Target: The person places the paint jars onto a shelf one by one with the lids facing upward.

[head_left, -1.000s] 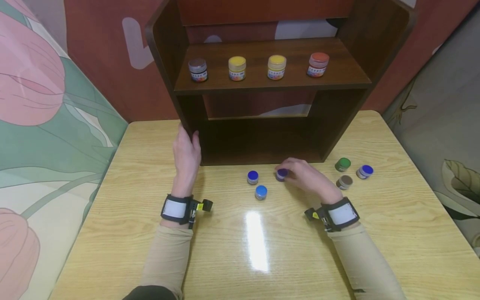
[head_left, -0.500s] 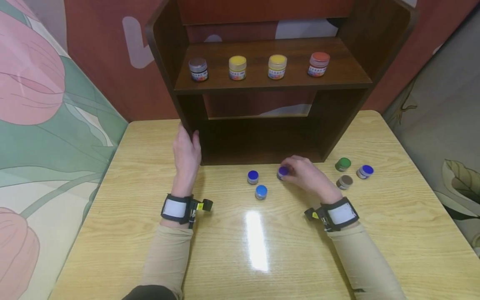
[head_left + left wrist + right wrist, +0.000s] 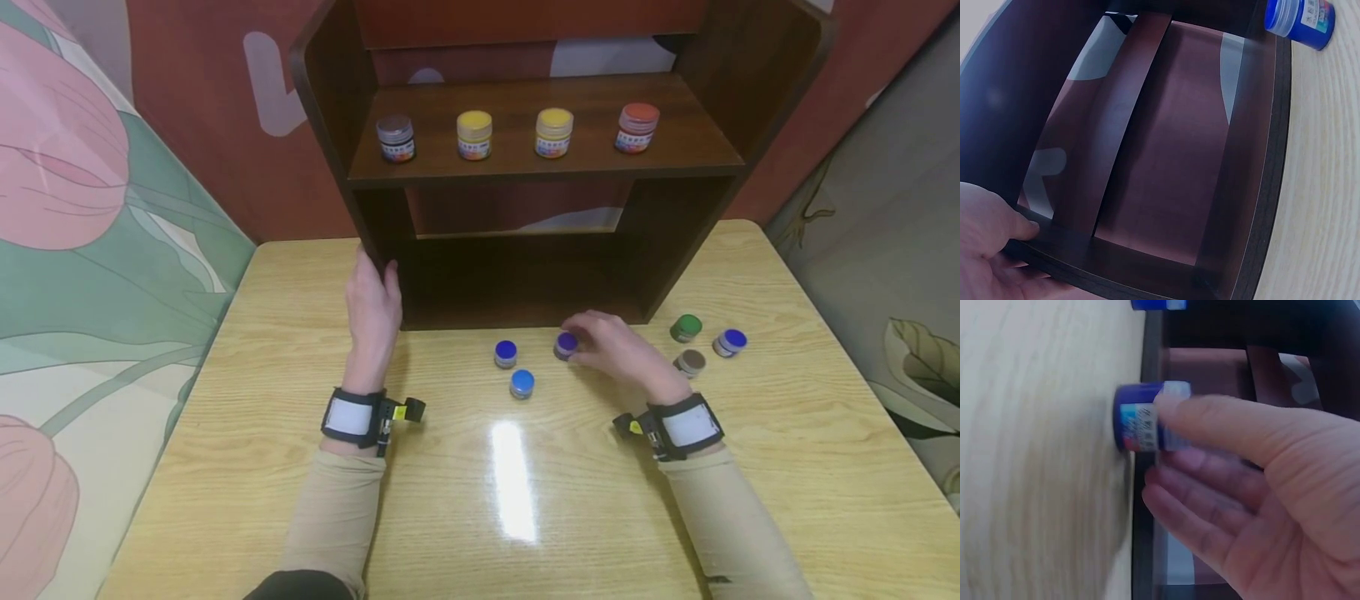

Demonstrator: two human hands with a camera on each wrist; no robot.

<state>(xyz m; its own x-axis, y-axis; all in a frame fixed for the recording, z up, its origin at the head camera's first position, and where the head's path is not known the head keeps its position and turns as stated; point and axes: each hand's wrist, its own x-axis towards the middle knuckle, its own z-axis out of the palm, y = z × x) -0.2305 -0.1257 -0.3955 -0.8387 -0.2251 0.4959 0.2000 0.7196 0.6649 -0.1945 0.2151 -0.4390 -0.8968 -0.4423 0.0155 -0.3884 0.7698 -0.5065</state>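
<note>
Table point(image 3: 450, 500) spreads wide before shelf point(image 3: 540, 174); left hand point(image 3: 372, 304) grips side panel point(image 3: 345, 108); right hand point(image 3: 613, 348) pinches purple jar point(image 3: 565, 347) near front edge point(image 3: 480, 323)

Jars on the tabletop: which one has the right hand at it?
The purple jar in front of the shelf unit, just right of the light-blue-lidded jar. The thumb of the right hand touches it; no fingers touch the other five.
</note>
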